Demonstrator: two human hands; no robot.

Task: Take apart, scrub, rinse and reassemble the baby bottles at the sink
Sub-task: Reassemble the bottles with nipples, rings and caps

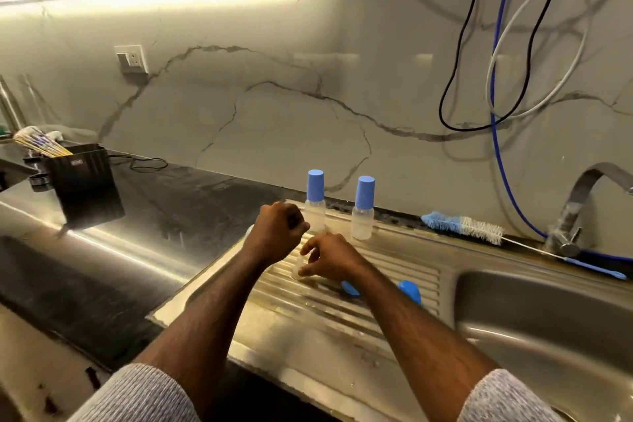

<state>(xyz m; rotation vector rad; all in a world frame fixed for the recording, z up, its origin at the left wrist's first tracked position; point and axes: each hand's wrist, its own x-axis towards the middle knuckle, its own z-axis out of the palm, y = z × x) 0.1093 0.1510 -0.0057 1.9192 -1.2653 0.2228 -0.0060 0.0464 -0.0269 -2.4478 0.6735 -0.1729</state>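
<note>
Two baby bottles with blue caps stand upright at the back of the steel drainboard. In front of them my right hand pinches a clear bottle body that rests on the ribs. My left hand is curled into a fist just above and left of it; whether it holds anything is hidden. Two blue parts lie on the drainboard, partly covered by my right forearm.
A blue and white bottle brush lies along the back ledge. The sink basin is at the right under a steel tap. Cables and a blue hose hang on the wall. A black utensil box stands on the dark counter at the left.
</note>
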